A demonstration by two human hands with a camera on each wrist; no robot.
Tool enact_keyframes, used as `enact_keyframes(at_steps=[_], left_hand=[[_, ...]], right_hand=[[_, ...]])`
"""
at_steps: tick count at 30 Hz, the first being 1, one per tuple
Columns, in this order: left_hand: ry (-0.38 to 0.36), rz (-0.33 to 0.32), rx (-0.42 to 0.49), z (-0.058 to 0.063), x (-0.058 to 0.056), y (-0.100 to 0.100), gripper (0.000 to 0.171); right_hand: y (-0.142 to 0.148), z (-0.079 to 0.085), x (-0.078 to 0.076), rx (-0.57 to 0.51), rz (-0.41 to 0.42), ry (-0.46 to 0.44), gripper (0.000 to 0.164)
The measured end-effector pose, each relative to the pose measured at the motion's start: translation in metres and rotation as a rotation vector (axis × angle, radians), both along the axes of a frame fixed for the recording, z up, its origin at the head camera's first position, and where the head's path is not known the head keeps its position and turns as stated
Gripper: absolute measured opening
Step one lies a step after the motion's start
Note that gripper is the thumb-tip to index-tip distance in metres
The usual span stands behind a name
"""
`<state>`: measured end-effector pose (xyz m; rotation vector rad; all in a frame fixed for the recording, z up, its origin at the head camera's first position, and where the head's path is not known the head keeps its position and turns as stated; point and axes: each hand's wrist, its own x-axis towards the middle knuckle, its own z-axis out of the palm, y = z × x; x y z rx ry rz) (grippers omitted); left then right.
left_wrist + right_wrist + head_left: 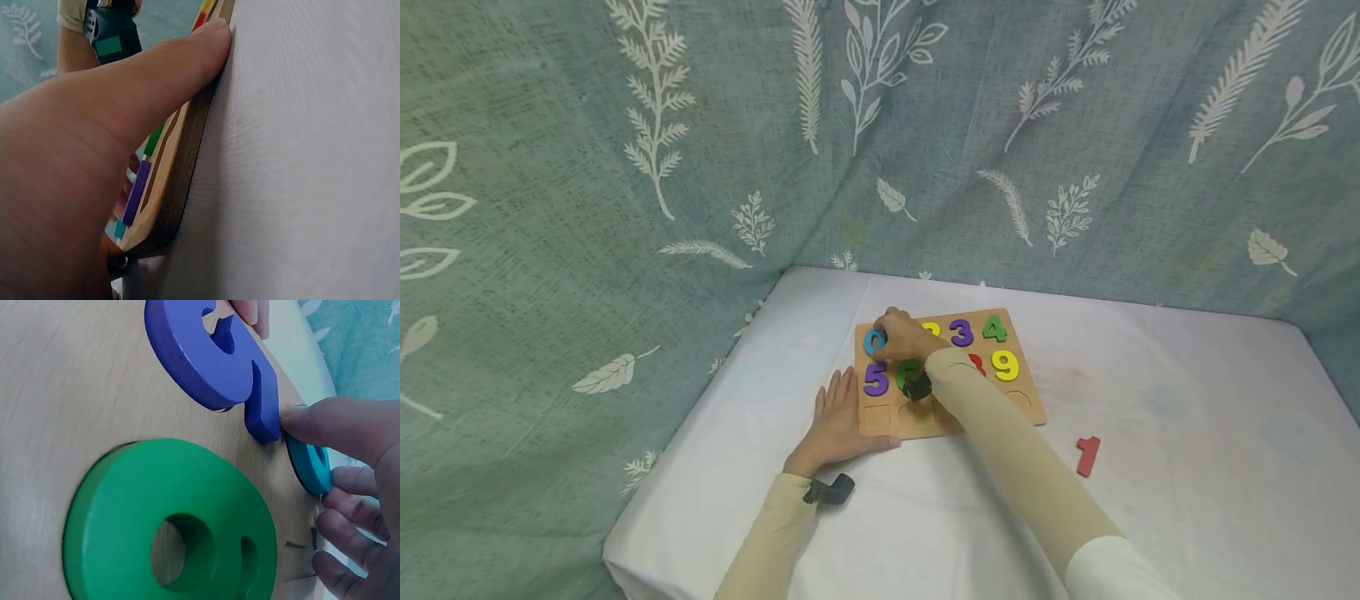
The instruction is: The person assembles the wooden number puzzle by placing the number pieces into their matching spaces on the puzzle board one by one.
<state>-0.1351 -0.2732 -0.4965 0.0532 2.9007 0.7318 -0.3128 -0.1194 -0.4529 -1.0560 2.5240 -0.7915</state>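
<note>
A wooden number puzzle board (925, 425) lies on the white table. At its back left corner my right hand (906, 336) pinches the blue number 0 (306, 465), thumb on the near side and fingers beyond it. Next to the 0 sits the purple number 5 (206, 369), tilted a little off the board in the right wrist view. A green number 6 (112, 519) lies in its recess. My left hand (837, 429) rests at the board's front left corner, fingers straight along the left side and thumb (187, 59) along the front edge.
A loose red number 1 (1087, 456) lies right of the board. A purple 3 (961, 332), green 4 (995, 328) and yellow 9 (1004, 365) sit on the board. My right forearm (1015, 450) crosses the board's middle, partly covering a red number. A leaf-patterned curtain (940, 167) hangs behind.
</note>
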Motion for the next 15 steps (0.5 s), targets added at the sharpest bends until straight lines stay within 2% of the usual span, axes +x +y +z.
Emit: enact_keyframes(at_steps=[9,12,15], left_hand=[[0.01,-0.004,-0.005,0.0,0.001,0.001,0.147],[0.013,-0.011,-0.012,-0.001,0.001,0.001,0.147],[0.021,-0.014,-0.012,0.0,0.001,0.0,0.147]], right_hand=[[0.004,0.003,0.002,-0.007,-0.014,0.007,0.061],[0.011,0.009,0.003,-0.041,-0.022,0.006,0.061],[0.018,0.017,0.002,-0.07,-0.033,0.041,0.059]])
